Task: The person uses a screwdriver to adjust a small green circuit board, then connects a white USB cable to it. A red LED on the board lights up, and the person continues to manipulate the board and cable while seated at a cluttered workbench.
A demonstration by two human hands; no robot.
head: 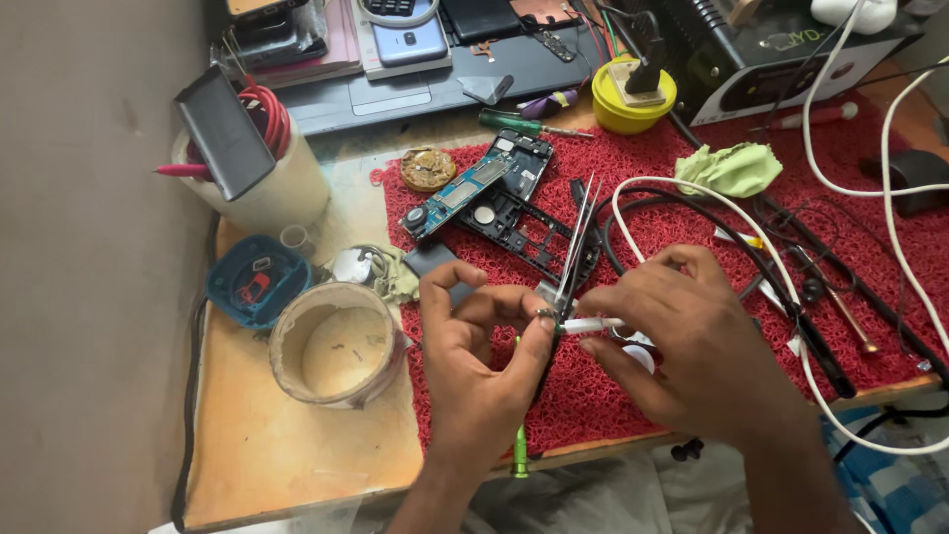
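Head cam's got your wooden bench (267,445) with a red mat (682,227), beige wall left. Your left hand (474,366) pinches tweezers (576,247); your right hand (692,336) grips a small white piece (593,324). Yellow tub (628,107) sits up top.

Soft even daylight, slight motion blur.

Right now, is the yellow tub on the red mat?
No, the yellow tub sits on the bare table beyond the red mat.

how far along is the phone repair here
Done: the phone is already apart; its circuit board and black frame lie loose on the red mat. In hand: the left hand grips metal tweezers, the right hand a small white piece. Left: nothing reassembled.
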